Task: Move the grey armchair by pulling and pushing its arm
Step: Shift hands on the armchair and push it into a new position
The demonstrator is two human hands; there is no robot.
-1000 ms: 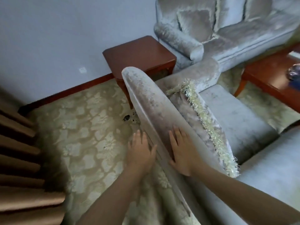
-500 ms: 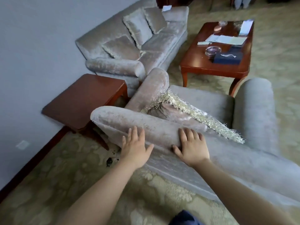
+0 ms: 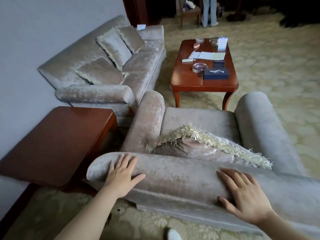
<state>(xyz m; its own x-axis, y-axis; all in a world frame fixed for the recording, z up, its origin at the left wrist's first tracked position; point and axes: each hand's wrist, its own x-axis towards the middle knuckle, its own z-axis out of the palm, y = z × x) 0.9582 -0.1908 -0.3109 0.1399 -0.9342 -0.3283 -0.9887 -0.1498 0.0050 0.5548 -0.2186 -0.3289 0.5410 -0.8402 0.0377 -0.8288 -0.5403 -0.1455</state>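
Observation:
The grey velvet armchair (image 3: 195, 118) stands in front of me, seen from behind its backrest. A fringed cushion (image 3: 194, 148) leans inside against the backrest. My left hand (image 3: 121, 174) lies flat with spread fingers on the backrest's left end. My right hand (image 3: 242, 194) lies flat on the backrest further right, fingers spread. The chair's left arm (image 3: 147, 118) and right arm (image 3: 259, 129) point away from me.
A red-brown side table (image 3: 52, 144) stands close to the chair's left side. A grey sofa (image 3: 103, 70) runs along the wall behind it. A wooden coffee table (image 3: 187, 80) with papers, a box and an ashtray stands beyond the chair. A person's legs (image 3: 209, 13) show far back.
The view swung from the chair's side to behind its backrest. My hands moved apart along the backrest top; the right one slid further right.

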